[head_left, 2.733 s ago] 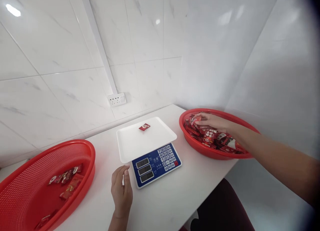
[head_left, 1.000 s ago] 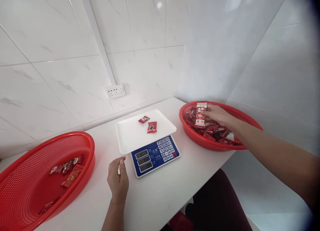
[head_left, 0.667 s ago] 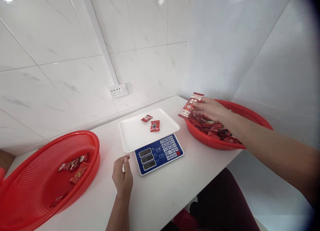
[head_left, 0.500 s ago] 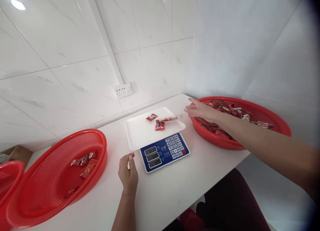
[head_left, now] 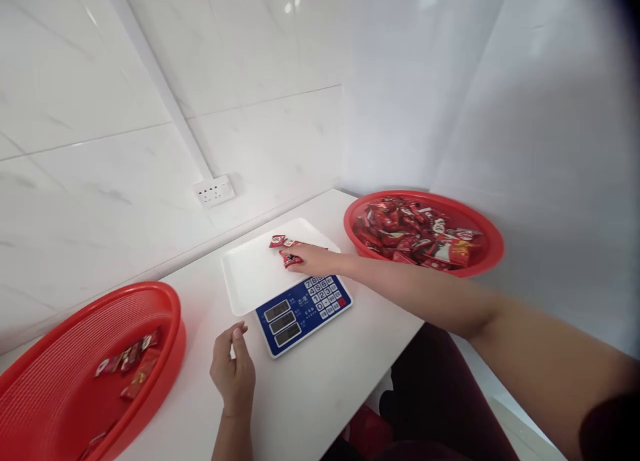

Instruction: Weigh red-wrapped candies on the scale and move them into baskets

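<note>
My right hand [head_left: 314,258] reaches across the white tray [head_left: 249,282] of a blue-faced weighing scale [head_left: 300,311]. Its fingers lie stretched out flat on small red packets [head_left: 289,259] near the tray's far side. Another red packet [head_left: 277,240] lies just beyond the fingertips. My left hand [head_left: 233,371] rests on its side on the white table [head_left: 320,394], just left of the scale's displays, with its fingers loosely curled, apart and holding nothing.
A red mesh basket [head_left: 453,269] heaped with red packets [head_left: 415,231] stands at the right, by the wall corner. A larger red basket [head_left: 125,296] at the left holds a few packets [head_left: 131,361]. A wall socket [head_left: 215,191] sits behind the scale.
My right hand lifted a long packet from the right basket, dropped it on the scale tray, and now lies on the packets there. My left hand has stayed put; the view shifted.
</note>
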{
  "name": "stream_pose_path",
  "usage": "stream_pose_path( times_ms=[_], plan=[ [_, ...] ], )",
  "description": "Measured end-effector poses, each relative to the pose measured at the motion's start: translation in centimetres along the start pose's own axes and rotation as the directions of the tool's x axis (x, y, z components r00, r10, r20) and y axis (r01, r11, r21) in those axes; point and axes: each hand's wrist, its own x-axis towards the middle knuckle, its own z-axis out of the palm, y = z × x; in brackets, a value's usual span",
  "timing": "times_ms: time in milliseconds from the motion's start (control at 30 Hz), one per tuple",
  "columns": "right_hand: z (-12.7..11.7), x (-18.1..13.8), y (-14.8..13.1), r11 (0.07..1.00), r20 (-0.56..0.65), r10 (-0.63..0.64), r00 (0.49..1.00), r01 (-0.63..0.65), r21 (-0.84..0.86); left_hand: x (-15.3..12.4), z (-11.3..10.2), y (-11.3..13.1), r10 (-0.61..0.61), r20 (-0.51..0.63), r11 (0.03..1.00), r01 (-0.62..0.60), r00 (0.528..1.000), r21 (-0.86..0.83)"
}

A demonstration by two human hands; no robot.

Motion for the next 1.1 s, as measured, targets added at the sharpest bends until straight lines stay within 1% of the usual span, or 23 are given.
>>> stream_pose_path(
  times_ms=[67,133,167,233,267,300,333,367,400,433,467,500,567,667,800,833,900,967,1000,1100],
  plan=[
    [-0.8,-0.7,-0.1,0.999,0.001,-0.043,0.999,0.043,-0.014,0.0,0.0,0.3,-0.047,0.009,0.999,0.047,0.999,0.008],
    [-2.8,-2.3,0.7,0.998,-0.037,-0.032,0.999,0.030,-0.047,0.1,-0.2,0.6,-0.072,0.020,0.997,0.072,0.997,0.000],
    [-4.1,-3.4,1.6,0.997,-0.068,0.005,0.998,-0.010,-0.074,0.0,-0.2,0.7,-0.080,0.021,0.997,0.081,0.997,-0.007],
    [-7.4,-6.3,4.0,0.975,-0.120,0.146,0.982,-0.163,-0.149,0.0,-0.2,0.9,-0.100,0.009,0.995,0.100,0.995,-0.020],
    [-9.2,-7.9,5.5,0.953,-0.117,0.219,0.969,-0.239,-0.189,0.0,-0.2,1.0,-0.111,0.002,0.994,0.111,0.994,-0.024],
    [-10.8,-9.6,7.1,0.921,-0.094,0.301,0.949,-0.315,-0.228,0.0,-0.1,1.1,-0.121,-0.002,0.992,0.121,0.993,-0.025],
    [-12.2,-11.4,8.7,0.874,-0.083,0.401,0.912,-0.408,-0.263,0.0,-0.1,1.1,-0.128,0.001,0.991,0.128,0.992,-0.023],
    [-13.4,-13.1,10.2,0.806,-0.091,0.508,0.857,-0.510,-0.300,-0.1,0.0,1.2,-0.132,0.004,0.991,0.132,0.991,-0.019],
    [-14.3,-14.7,11.4,0.732,-0.098,0.606,0.790,-0.601,-0.320,-0.1,0.1,1.2,-0.131,0.009,0.991,0.131,0.991,-0.015],
    [-14.8,-16.0,12.4,0.693,-0.108,0.648,0.754,-0.643,-0.326,-0.2,0.1,1.3,-0.128,0.014,0.992,0.129,0.992,-0.012],
    [-15.1,-17.2,13.2,0.667,-0.115,0.675,0.729,-0.669,-0.329,-0.2,0.2,1.4,-0.124,0.020,0.992,0.124,0.992,-0.012],
    [-15.1,-18.0,13.6,0.655,-0.121,0.688,0.716,-0.683,-0.324,-0.3,0.2,1.5,-0.118,0.025,0.993,0.118,0.993,-0.014],
    [-14.8,-18.9,13.7,0.663,-0.134,0.683,0.718,-0.687,-0.297,-0.4,0.2,1.5,-0.106,0.034,0.994,0.107,0.994,-0.023],
    [-14.4,-18.8,12.9,0.693,-0.161,0.661,0.733,-0.679,-0.244,-0.4,0.2,1.3,-0.092,0.037,0.995,0.094,0.995,-0.040],
    [-15.0,-17.5,11.5,0.718,-0.239,0.626,0.742,-0.668,-0.195,-0.4,0.0,1.0,-0.071,0.019,0.995,0.072,0.997,-0.071],
    [-15.1,-17.2,11.2,0.727,-0.262,0.621,0.739,-0.668,-0.161,-0.4,0.0,0.9,-0.066,0.017,0.995,0.067,0.998,-0.078],
    [-15.0,-16.2,10.3,0.750,-0.264,0.627,0.733,-0.660,-0.050,-0.4,-0.1,0.7,-0.057,0.023,0.994,0.059,0.998,-0.092],
    [-14.4,-15.0,9.1,0.767,-0.237,0.632,0.738,-0.640,0.053,-0.3,-0.2,0.7,-0.051,0.030,0.993,0.054,0.998,-0.107],
    [-13.9,-14.3,8.3,0.775,-0.229,0.626,0.745,-0.628,0.074,-0.3,-0.2,0.7,-0.051,0.031,0.992,0.054,0.998,-0.113],
    [-11.8,-11.7,5.9,0.788,-0.237,0.606,0.759,-0.614,0.045,-0.3,-0.4,0.9,-0.062,0.034,0.990,0.066,0.998,-0.122]
  ],
)
